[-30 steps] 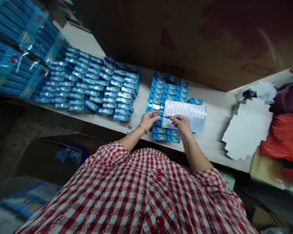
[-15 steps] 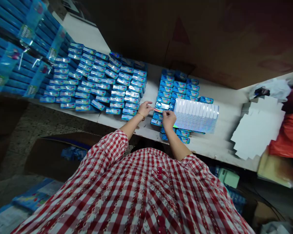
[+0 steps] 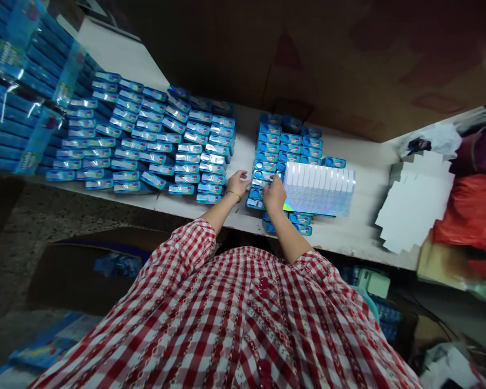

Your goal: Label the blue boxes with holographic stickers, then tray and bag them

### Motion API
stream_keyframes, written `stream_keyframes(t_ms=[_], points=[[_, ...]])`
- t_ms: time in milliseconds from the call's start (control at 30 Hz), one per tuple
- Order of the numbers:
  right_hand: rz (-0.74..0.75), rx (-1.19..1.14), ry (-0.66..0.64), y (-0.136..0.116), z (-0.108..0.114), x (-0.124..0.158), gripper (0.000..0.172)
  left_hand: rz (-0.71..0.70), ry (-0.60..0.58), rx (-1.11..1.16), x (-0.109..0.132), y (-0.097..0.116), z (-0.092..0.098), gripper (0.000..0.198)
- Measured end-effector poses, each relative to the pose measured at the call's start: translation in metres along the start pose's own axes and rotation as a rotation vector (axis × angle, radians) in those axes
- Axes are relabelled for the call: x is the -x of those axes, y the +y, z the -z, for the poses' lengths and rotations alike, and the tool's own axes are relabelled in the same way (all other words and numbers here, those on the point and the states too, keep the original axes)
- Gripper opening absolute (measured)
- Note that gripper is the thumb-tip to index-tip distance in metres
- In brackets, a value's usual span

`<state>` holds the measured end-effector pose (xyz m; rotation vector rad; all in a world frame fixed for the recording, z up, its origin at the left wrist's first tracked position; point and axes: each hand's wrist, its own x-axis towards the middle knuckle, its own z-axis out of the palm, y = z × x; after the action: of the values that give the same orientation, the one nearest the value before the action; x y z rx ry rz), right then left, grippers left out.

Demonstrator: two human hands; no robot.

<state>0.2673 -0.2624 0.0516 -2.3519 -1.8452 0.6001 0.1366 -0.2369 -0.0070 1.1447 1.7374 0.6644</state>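
Between my hands, a row of blue printed boxes (image 3: 263, 166) stands stacked on the white table. A shiny silver sticker strip (image 3: 259, 182) lies across the end of one box, near the front of the row. My right hand (image 3: 274, 195) is closed at the strip's right end, its fingertips partly hidden by the hand. At the left end, my left hand (image 3: 237, 185) has its fingers and thumb apart, close to the box. Just right of my right hand, a holographic sticker sheet (image 3: 319, 200) with a row of pale strips along its top rests on more boxes.
Many more blue boxes (image 3: 162, 138) fill the table's left side, beside plastic-wrapped packs (image 3: 32, 102). A large brown carton (image 3: 308, 59) stands behind. White cut sheets (image 3: 417, 205) and a red plastic bag (image 3: 465, 208) lie at the right. The table's front edge runs before me.
The strip, tilted and rainbow-coloured between my hands before, now lies flatter against the box end. My right hand has shifted slightly, and the whole view has moved a little.
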Motion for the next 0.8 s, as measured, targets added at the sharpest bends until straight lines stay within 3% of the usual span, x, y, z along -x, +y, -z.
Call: stream_keyframes(t_ms=[67, 133, 200, 267, 333, 400, 467, 500, 567, 633, 700, 800], points=[[0.149, 0.142, -0.064, 0.0, 0.001, 0.005, 0.038, -0.101, -0.007, -0.128, 0.006, -0.001, 0.0, 0.03], [0.28, 0.27, -0.15, 0.001, 0.001, 0.011, 0.042, -0.207, -0.087, -0.242, 0.012, -0.004, 0.002, 0.035], [0.355, 0.314, -0.195, 0.006, 0.004, 0.014, 0.045, -0.237, -0.12, -0.317, 0.018, -0.005, 0.005, 0.038], [0.393, 0.245, -0.15, 0.023, 0.013, 0.014, 0.044, -0.253, -0.038, -0.315, 0.024, -0.001, 0.006, 0.037], [0.388, 0.086, 0.018, 0.057, 0.03, 0.011, 0.04, -0.322, 0.054, -0.234, 0.032, 0.011, 0.002, 0.033], [0.288, -0.087, 0.292, 0.108, 0.054, 0.004, 0.038, -0.392, 0.048, -0.14, 0.041, 0.029, -0.01, 0.031], [0.077, -0.206, 0.551, 0.167, 0.077, -0.007, 0.038, -0.388, -0.053, -0.09, 0.05, 0.049, -0.03, 0.033], [-0.043, -0.241, 0.593, 0.195, 0.086, -0.014, 0.041, -0.36, -0.11, -0.083, 0.053, 0.059, -0.042, 0.035], [-0.24, -0.358, 0.477, 0.238, 0.096, -0.028, 0.049, -0.291, -0.183, -0.072, 0.056, 0.074, -0.066, 0.04], [-0.339, -0.494, 0.34, 0.262, 0.097, -0.039, 0.056, -0.222, -0.179, -0.042, 0.054, 0.082, -0.085, 0.046], [-0.353, -0.634, 0.307, 0.269, 0.094, -0.044, 0.059, -0.143, -0.132, 0.013, 0.049, 0.084, -0.095, 0.052], [-0.301, -0.779, 0.311, 0.265, 0.095, -0.038, 0.06, -0.065, -0.062, 0.104, 0.043, 0.084, -0.096, 0.06]])
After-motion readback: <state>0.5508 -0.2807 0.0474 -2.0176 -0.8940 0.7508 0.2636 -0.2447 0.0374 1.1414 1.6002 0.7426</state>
